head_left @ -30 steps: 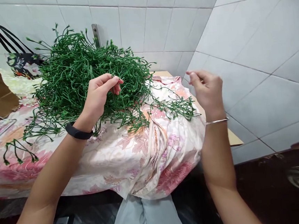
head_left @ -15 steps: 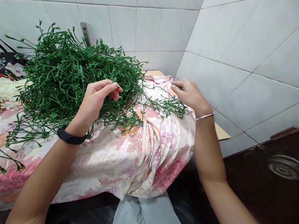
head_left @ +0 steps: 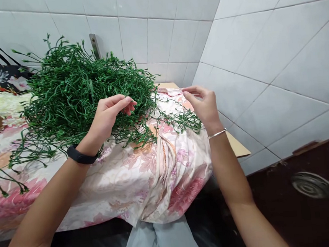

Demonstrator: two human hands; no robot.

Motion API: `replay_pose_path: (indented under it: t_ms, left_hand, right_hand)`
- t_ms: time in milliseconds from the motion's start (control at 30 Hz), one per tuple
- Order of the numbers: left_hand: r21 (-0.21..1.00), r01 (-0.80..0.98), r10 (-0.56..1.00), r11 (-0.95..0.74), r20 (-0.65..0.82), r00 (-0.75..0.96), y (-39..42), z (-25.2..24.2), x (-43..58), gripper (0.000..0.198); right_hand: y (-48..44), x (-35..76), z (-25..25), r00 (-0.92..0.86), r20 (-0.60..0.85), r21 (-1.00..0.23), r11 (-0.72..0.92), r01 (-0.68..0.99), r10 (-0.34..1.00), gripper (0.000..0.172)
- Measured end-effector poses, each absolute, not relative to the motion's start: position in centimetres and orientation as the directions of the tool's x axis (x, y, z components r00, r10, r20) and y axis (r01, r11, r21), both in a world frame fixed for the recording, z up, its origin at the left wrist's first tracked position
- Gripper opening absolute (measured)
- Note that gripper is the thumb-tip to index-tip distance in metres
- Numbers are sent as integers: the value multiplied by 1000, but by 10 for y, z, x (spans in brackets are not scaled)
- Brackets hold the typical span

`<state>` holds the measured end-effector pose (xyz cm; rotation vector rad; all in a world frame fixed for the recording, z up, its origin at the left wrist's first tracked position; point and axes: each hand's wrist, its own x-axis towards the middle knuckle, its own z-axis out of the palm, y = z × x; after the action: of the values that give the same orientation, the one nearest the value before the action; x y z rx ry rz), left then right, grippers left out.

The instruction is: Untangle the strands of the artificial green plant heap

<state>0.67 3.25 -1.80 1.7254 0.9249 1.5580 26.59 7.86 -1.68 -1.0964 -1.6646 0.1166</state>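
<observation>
- Across the middle of the frame, we've got both hands up over a table draped in a floral cloth.
- Our left hand sits at centre, fingers long and nearly straight, thumb lying close under them. It presses into the near edge of the green stem pile; whether it pinches a stem we cannot tell, as the fingertips sit among the sprigs.
- On that wrist, a black band.
- Our right hand is just right of centre, raised above the cloth, fingers curled loosely with thumb and forefinger drawn toward each other. Anything between them is too fine to make out.
- A thin bangle circles that wrist.
- Below and left of the right hand, a loose green sprig trails across the cloth from the pile's edge.
- The pile itself fills the upper left of the frame, heaped high on the cloth, with stray stems spilling to the left edge.
- Behind it, upper left, a dark flowered bag with black handles leans at the white tiled wall.
</observation>
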Motion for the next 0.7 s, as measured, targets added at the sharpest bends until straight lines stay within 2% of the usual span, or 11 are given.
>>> replay_pose_path:
  t_ms: [167, 333, 400, 567, 700]
  left_hand:
    - [839, 57, 837, -542, 531, 134, 31, -19, 8, 18]
    - [844, 53, 836, -534, 517, 183, 29, -19, 11, 20]
    - [845, 34, 835, -533, 519, 183, 29, -19, 12, 20]
    - [861, -43, 851, -508, 508, 132, 31, -20, 10, 20]
    - [895, -1, 891, -447, 445, 93, 34, -22, 6, 24]
  right_hand:
    - [67, 241, -21, -184, 785, -430, 734, 526, 592, 10]
    - [64, 234, -26, -306, 777, -347, 780, 521, 550, 10]
    - [65, 233, -27, -310, 777, -350, 786, 510, 548, 9]
    - [57, 228, -25, -276, 761, -449, 784, 428, 586, 9]
    - [42, 224, -17, -308, 738, -504, 794, 341, 601, 9]
